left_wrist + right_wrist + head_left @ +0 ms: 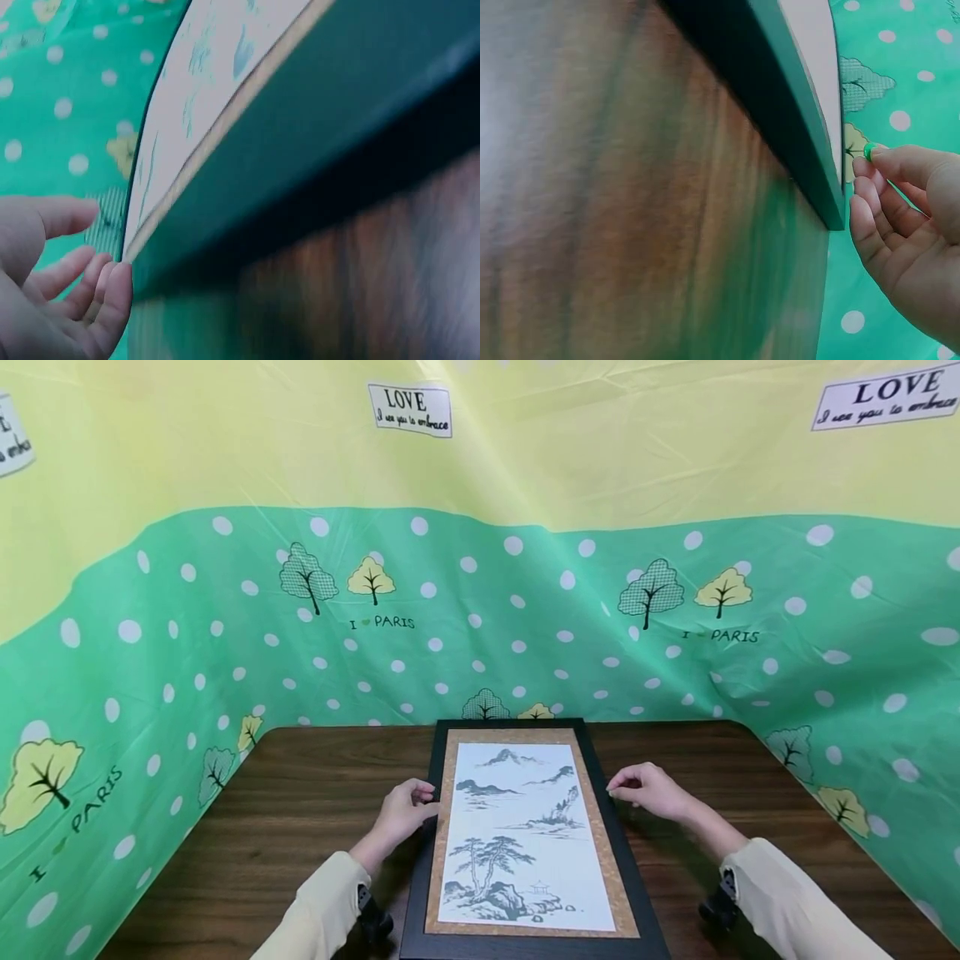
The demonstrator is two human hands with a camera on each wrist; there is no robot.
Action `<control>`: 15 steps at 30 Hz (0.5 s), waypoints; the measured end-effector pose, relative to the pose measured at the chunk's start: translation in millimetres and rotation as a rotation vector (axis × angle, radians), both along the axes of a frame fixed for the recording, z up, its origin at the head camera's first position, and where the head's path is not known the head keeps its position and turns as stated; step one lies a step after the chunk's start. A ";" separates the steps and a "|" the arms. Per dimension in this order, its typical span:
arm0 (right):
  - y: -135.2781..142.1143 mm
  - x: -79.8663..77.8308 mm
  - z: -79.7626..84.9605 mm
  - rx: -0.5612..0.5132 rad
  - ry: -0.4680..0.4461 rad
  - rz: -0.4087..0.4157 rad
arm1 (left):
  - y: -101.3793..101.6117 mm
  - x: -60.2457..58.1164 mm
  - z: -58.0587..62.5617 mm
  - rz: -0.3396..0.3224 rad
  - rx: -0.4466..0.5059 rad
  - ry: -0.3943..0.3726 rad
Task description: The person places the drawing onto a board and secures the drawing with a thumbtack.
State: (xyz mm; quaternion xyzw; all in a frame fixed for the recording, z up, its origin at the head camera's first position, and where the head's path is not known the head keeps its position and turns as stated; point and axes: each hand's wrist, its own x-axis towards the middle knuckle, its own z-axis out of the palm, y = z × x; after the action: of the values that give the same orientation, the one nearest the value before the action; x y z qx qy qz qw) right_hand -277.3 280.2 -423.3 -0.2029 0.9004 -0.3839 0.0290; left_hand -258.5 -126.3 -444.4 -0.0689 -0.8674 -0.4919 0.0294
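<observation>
A black-framed cork board (pixel 441 827) lies on the table, and a white sheet with an ink landscape (pixel 517 835) rests over its cork. At the board's left edge is my left hand (pixel 405 810), thumb and fingers apart and nothing between them; the left wrist view shows the same hand (pixel 67 285) with its fingers loosely bent. Beyond the right edge of the frame, my right hand (pixel 651 789) pinches a small round green piece (pixel 868 151) between thumb and forefinger. Most of that piece is hidden by the fingertips.
The dark wooden table (pixel 300 827) extends on both sides of the board. Behind and around it hangs a green and yellow cloth (pixel 525 627) with white dots and printed trees. Black wrist devices (pixel 372 917) sit at both sleeve cuffs.
</observation>
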 end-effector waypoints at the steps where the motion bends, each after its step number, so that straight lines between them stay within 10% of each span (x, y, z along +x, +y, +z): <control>1: 0.0 -0.7 0.9 0.002 0.005 -0.005 | -3.7 -2.2 -0.2 0.001 -0.004 0.001; 15: -14.3 -20.3 5.9 0.007 0.039 -0.024 | -22.0 -11.7 -10.1 -0.111 -0.059 -0.090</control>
State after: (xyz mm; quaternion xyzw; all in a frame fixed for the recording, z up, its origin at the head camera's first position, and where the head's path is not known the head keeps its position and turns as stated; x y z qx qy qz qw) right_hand -297.6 265.9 -417.4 -0.1993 0.9044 -0.3772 0.0074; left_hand -270.2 -148.3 -454.5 -0.0955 -0.8769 -0.4694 -0.0389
